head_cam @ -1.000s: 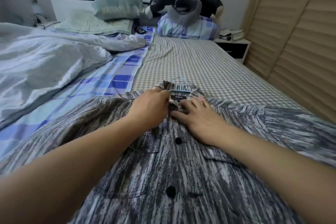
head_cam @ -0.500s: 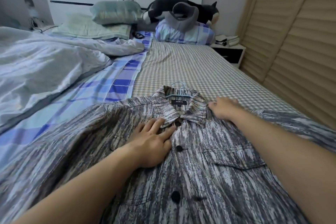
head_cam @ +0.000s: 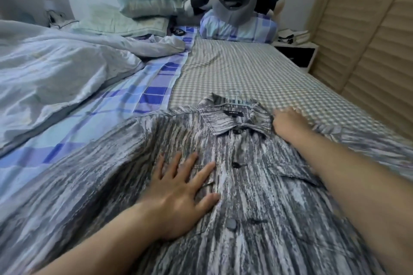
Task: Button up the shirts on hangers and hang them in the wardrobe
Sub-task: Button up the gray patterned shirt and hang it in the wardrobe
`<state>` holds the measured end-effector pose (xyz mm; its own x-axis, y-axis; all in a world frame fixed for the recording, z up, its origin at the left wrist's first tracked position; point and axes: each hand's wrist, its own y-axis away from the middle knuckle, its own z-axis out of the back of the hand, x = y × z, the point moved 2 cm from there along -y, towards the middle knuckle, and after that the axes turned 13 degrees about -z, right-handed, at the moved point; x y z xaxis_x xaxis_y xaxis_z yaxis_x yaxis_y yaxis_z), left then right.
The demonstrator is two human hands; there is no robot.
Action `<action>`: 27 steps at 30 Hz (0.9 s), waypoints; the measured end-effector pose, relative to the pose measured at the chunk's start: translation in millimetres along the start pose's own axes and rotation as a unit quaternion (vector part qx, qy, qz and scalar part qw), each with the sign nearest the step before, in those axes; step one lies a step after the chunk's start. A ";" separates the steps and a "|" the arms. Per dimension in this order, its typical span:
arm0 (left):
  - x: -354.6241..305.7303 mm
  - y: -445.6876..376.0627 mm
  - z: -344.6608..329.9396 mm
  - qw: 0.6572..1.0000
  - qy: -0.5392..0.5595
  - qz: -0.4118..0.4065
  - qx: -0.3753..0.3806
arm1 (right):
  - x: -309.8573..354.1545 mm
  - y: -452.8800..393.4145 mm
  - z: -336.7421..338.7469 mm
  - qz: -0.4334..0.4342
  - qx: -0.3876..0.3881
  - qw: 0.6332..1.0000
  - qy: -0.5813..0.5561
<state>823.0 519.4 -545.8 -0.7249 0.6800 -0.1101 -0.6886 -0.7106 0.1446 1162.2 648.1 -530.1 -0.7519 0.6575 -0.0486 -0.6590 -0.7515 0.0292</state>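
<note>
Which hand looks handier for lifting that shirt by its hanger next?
Probably the right hand: it lies at the shirt's collar, beside the blue hanger hook. The left hand lies flat lower on the chest.

We are looking along a bed (head_cam: 257, 78) whose right half is showing a small grey-and-white checked sheet, while a blue plaid sheet (head_cam: 143, 98) is running down its middle. A pale crumpled duvet (head_cam: 55, 73) is lying heaped over the left side. At the head, two greenish pillows (head_cam: 134, 13) are stacking one on the other, and a blue plaid pillow (head_cam: 239, 29) is sitting to their right. A grey streaked shirt (head_cam: 257, 185) is spreading flat across the near end, collar toward the head; what seems to be a light blue hanger (head_cam: 234, 94) is poking out above the collar, though blur is hiding its shape.
</note>
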 end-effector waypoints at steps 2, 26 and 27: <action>1.6 -2.5 -1.7 1.000 0.004 -0.003 0.011 | 6.4 28.9 25.7 0.020 -0.008 1.000 0.001; -131.2 28.3 61.1 0.953 0.081 0.033 -0.289 | -165.5 242.7 -12.2 0.129 0.053 0.958 -0.252; -148.9 17.1 64.8 0.949 0.091 -0.022 -0.300 | -164.6 240.9 -13.9 0.130 0.053 0.955 -0.260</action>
<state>920.5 417.7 -463.2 -0.6490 0.7076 -0.2795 -0.5661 -0.6945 -0.4441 1127.4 358.1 -528.9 -0.7785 0.4084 0.4766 -0.4266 -0.9013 0.0755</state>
